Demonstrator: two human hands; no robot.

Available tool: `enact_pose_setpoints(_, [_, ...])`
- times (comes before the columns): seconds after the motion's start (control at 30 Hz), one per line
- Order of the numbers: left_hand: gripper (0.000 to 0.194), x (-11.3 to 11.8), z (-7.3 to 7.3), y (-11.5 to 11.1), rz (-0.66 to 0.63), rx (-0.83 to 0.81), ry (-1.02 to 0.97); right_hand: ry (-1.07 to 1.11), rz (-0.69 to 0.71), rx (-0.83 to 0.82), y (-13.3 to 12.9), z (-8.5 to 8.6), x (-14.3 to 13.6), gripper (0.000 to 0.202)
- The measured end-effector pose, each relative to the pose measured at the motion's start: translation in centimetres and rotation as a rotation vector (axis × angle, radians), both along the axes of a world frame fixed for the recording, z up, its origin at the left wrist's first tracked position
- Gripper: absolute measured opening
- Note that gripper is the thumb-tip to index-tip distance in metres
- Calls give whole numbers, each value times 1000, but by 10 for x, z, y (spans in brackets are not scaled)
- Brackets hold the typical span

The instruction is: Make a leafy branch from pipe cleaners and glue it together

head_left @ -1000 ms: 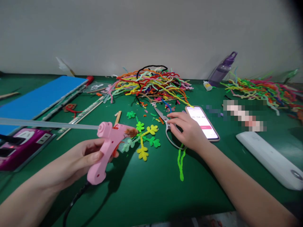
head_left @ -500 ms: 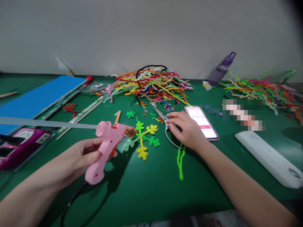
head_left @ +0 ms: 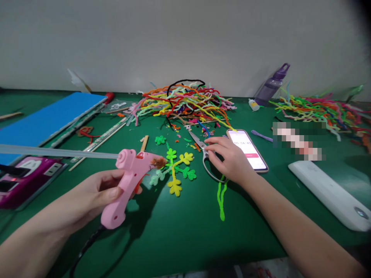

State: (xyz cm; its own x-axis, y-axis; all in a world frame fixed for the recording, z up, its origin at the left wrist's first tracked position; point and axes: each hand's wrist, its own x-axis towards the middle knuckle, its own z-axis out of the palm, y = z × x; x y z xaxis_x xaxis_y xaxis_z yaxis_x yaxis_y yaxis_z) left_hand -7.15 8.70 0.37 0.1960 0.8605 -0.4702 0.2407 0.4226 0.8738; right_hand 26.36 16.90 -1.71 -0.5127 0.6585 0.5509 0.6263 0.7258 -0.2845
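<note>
My left hand is wrapped round a pink glue gun, its brown-stained nozzle pointing right, a long clear glue stick in its back. The nozzle is just over a green and yellow pipe-cleaner piece with leaf-shaped ends. My right hand lies over the scissors, fingers bent at the handles; whether it grips them is unclear. Beneath that hand, a bright green pipe-cleaner loop sticks out toward me. A phone with a lit timer lies beside it.
A colourful pipe-cleaner heap lies at the back, another at the right. A purple bottle leans on the wall. A white device lies right; a magenta power strip and blue board are left.
The glue gun in my left hand has shifted slightly left and tilted a little. My right hand has barely moved.
</note>
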Motion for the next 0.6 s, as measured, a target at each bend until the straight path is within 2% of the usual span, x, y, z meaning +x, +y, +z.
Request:
enact_pose_setpoints(0.23, [65,-2,-1,-2,-14,-18,-22,4,-2,1,0,0,0,17])
enact_pose_setpoints(0.6, [60,0,4,-1,10,-31,6,9,1,-1,0,0,0,17])
